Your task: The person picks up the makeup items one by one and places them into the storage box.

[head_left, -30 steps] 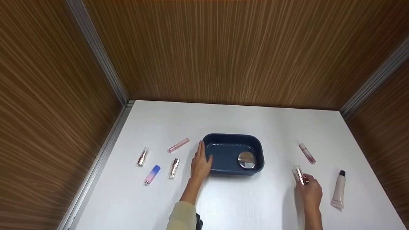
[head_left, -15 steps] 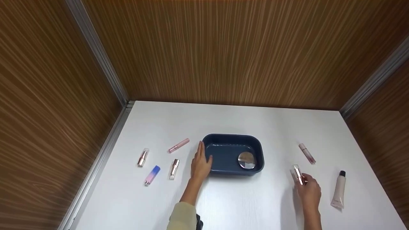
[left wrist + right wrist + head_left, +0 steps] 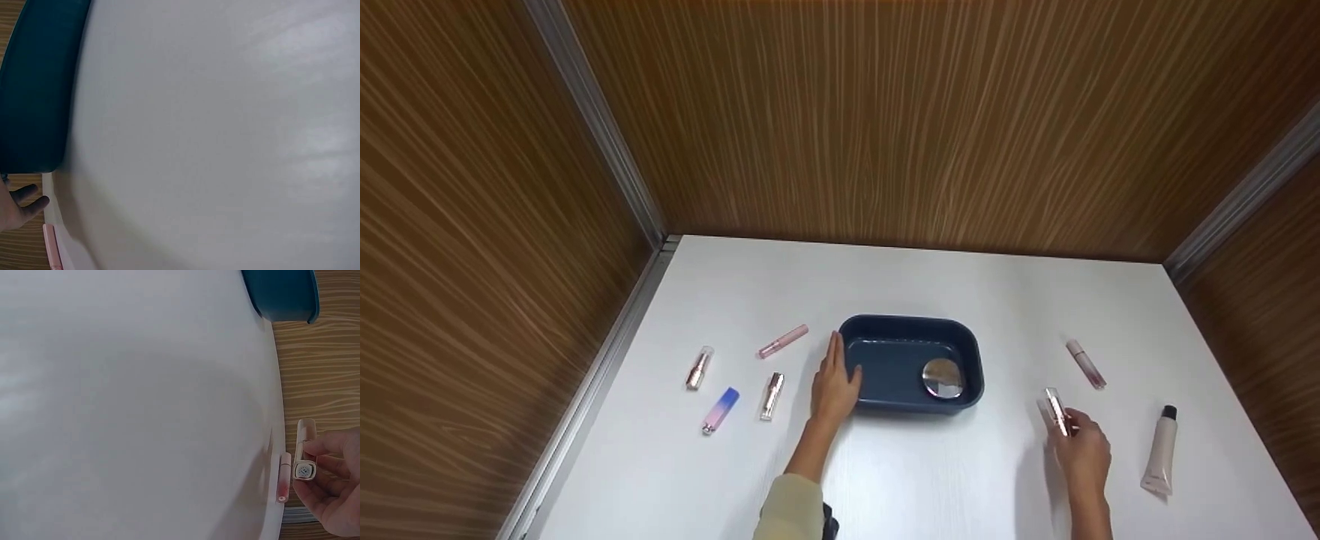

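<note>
My left hand (image 3: pixel 834 386) rests along the left side of a dark blue rectangular tray (image 3: pixel 911 405), its fingers straight and the thumb over the rim. Inside the tray, at the right, lies a round shiny compact (image 3: pixel 943 378). In the right wrist view, my right hand (image 3: pixel 337 478) pinches a rose-gold lipstick (image 3: pixel 304 468) between thumb and fingers, its square patterned end toward the camera. The same lipstick (image 3: pixel 1056 411) tilts up and left over the table in the head view, to the right of the tray.
Left of the tray lie two rose-gold lipsticks (image 3: pixel 699 367) (image 3: pixel 772 396), a blue-to-pink lipstick (image 3: pixel 721 411) and a pink lip gloss tube (image 3: pixel 783 341). At the right are another lip gloss (image 3: pixel 1086 364) and a black-capped squeeze tube (image 3: pixel 1160 452). Wood-grain panels (image 3: pixel 900 127) wall the table.
My right hand has shifted slightly left with the lipstick, which it held throughout. The left hand stays at the tray. The head view has shifted a little.
</note>
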`<state>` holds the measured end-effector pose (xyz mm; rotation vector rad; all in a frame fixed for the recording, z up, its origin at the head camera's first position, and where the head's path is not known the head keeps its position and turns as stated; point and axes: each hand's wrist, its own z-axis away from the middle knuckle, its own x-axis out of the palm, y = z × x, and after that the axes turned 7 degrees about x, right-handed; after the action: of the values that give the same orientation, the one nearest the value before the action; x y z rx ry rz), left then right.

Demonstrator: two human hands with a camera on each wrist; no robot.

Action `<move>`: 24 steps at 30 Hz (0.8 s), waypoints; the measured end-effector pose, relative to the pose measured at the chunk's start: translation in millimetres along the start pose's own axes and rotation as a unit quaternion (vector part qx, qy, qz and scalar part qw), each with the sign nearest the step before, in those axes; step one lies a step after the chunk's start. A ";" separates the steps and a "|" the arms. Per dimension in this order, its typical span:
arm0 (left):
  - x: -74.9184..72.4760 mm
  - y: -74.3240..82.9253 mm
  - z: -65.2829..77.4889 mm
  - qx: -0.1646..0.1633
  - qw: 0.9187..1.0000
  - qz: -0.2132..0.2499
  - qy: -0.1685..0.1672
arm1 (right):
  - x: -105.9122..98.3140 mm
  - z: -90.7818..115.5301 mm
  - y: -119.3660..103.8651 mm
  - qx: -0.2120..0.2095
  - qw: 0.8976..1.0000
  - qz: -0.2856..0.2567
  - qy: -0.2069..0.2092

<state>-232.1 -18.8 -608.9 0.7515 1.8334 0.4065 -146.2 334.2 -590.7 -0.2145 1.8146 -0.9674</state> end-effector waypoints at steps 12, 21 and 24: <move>0.9 0.0 -0.6 -0.008 1.000 0.002 -0.009 | -2.1 -2.6 -4.0 -0.028 0.999 -0.009 0.022; 1.7 0.2 -0.3 0.006 1.000 -0.004 0.004 | -5.9 -3.0 -13.2 -0.021 1.000 -0.013 0.011; 1.8 -0.3 0.2 0.010 1.000 -0.007 0.010 | -6.8 -3.0 -16.8 -0.018 1.000 -0.014 0.004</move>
<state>-232.5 -17.9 -610.5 0.7508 1.8633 0.3898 -150.3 328.3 -573.7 -0.2600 1.8407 -0.9579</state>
